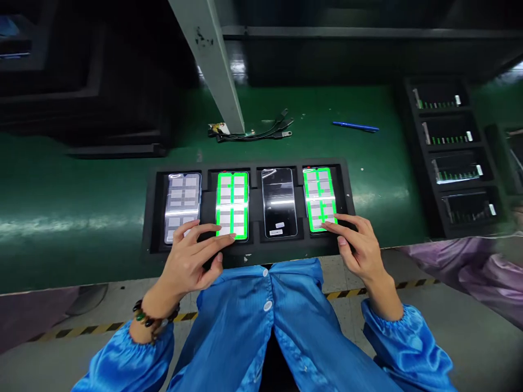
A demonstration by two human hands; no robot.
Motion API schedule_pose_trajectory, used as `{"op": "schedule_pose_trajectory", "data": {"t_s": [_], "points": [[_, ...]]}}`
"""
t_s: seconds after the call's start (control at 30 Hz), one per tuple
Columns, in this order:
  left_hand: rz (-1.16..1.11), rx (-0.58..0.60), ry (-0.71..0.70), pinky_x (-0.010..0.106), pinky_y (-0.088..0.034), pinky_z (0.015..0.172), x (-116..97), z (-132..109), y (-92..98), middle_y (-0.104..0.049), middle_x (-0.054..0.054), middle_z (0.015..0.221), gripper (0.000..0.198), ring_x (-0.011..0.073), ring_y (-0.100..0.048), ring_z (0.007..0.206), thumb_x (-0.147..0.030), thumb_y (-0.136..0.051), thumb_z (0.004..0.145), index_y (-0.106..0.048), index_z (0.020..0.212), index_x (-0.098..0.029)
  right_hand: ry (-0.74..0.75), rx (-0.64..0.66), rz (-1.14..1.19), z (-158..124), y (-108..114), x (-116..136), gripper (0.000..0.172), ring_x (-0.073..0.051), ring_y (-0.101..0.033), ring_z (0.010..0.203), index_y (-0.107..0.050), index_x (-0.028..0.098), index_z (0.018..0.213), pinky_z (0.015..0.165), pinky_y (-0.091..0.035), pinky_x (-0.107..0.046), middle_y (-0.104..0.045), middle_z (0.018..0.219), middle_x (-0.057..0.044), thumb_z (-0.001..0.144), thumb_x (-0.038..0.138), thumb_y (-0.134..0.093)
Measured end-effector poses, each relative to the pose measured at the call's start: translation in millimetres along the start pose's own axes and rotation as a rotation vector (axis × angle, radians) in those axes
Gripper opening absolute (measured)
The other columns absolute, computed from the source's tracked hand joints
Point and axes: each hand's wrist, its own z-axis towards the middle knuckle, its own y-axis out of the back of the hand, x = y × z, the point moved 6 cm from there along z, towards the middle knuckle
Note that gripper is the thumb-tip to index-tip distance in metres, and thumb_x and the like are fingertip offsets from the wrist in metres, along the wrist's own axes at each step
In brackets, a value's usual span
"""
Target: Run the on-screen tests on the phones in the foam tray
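L hand [192,258]: fingers part-spread, nothing gripped, fingertips at near end of 2nd phone [232,196] from left, lit w/ grn grid; also partly over leftmost phone [182,201], grey grid. R hand [362,247]: fingers loosely apart, no grip, fingertips at near end of rightmost phone [320,190], also grn. Dark phone [279,198] betw. All 4 in blk tray [152,212], near edge of grn table [310,141]. Far side: cables [261,136] by post [223,76], blue pen [355,127] to right.

Before you, green workbench [378,169], gray metal post [216,65] rising from it; below you, gray floor [44,365], yellow-and-black hazard tape [92,330]. Background dark.
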Motion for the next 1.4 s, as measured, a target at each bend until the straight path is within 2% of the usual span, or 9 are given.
{"op": "schedule_pose_trajectory", "data": {"t_s": [0.2,0.4,0.57,0.73,0.87,1.07,1.23,1.3,1.4], "points": [[0.082,-0.011,0.082,0.056,-0.035,0.119,7,-3,2.3,-0.086,0.001,0.107,0.045,0.0321,-0.073,0.119,-0.016,-0.057,0.097,-0.071,0.138,-0.031,-0.085,0.013,-0.042,11,0,-3,0.045,-0.034,-0.066,0.14,-0.071,0.029,0.148,0.111,-0.052,-0.058,-0.078,0.138,-0.011,0.109,0.024,-0.048],[0.146,-0.059,0.203,0.056,-0.034,0.121,17,-11,5.9,-0.083,0.005,0.108,0.04,0.0316,-0.074,0.118,-0.016,-0.059,0.097,-0.075,0.132,-0.029,0.006,0.079,-0.02,26,-12,13,0.049,-0.034,-0.063,0.142,-0.065,0.029,0.153,0.111,-0.05,-0.057,-0.08,0.132,-0.009,0.108,0.02,-0.049],[0.138,-0.053,0.16,0.055,-0.037,0.117,3,0,4.7,-0.085,0.003,0.111,0.039,0.031,-0.072,0.118,-0.013,-0.059,0.096,-0.072,0.131,-0.027,0.038,0.084,-0.018,21,-12,13,0.049,-0.034,-0.063,0.142,-0.064,0.03,0.153,0.111,-0.049,-0.056,-0.079,0.135,-0.009,0.108,0.018,-0.051],[0.059,-0.01,0.102,0.054,-0.037,0.12,-14,19,-7.6,-0.085,0.001,0.115,0.042,0.0311,-0.07,0.121,-0.012,-0.06,0.095,-0.069,0.134,-0.026,-0.066,0.011,-0.071,0,6,-12,0.046,-0.034,-0.065,0.14,-0.067,0.032,0.149,0.111,-0.047,-0.056,-0.079,0.137,-0.006,0.109,0.019,-0.05],[0.02,0.004,0.062,0.054,-0.037,0.122,-22,30,-16.7,-0.085,0.002,0.12,0.047,0.0314,-0.069,0.123,-0.011,-0.059,0.096,-0.067,0.14,-0.026,-0.12,-0.021,-0.102,-5,14,-15,0.045,-0.033,-0.065,0.14,-0.066,0.031,0.15,0.112,-0.048,-0.056,-0.08,0.136,-0.006,0.11,0.02,-0.048],[0.081,-0.019,0.142,0.056,-0.035,0.121,-7,17,-7.8,-0.085,0.0,0.11,0.057,0.0316,-0.071,0.121,-0.01,-0.059,0.096,-0.066,0.148,-0.032,-0.075,0.042,-0.056,14,-5,8,0.049,-0.033,-0.062,0.144,-0.064,0.032,0.154,0.111,-0.049,-0.055,-0.078,0.139,-0.006,0.11,0.022,-0.048],[0.162,-0.049,0.308,0.057,-0.035,0.121,10,-1,3.3,-0.085,0.004,0.112,0.044,0.0323,-0.07,0.125,-0.012,-0.058,0.098,-0.073,0.136,-0.028,-0.03,0.098,-0.02,30,-24,20,0.053,-0.035,-0.059,0.147,-0.058,0.033,0.161,0.115,-0.048,-0.057,-0.075,0.146,-0.007,0.11,0.023,-0.047],[0.173,-0.033,0.355,0.056,-0.034,0.123,14,-1,3.2,-0.084,0.005,0.117,0.043,0.032,-0.069,0.128,-0.012,-0.056,0.099,-0.073,0.135,-0.026,-0.044,0.104,-0.028,35,-27,19,0.056,-0.036,-0.057,0.149,-0.052,0.034,0.166,0.116,-0.047,-0.059,-0.072,0.151,-0.007,0.11,0.024,-0.047],[0.169,-0.022,0.336,0.055,-0.034,0.124,13,8,0.5,-0.084,0.004,0.12,0.044,0.031,-0.069,0.129,-0.011,-0.054,0.1,-0.071,0.138,-0.025,-0.063,0.089,-0.041,39,-26,17,0.055,-0.036,-0.058,0.149,-0.053,0.034,0.164,0.117,-0.046,-0.058,-0.073,0.149,-0.007,0.111,0.024,-0.046]]}}
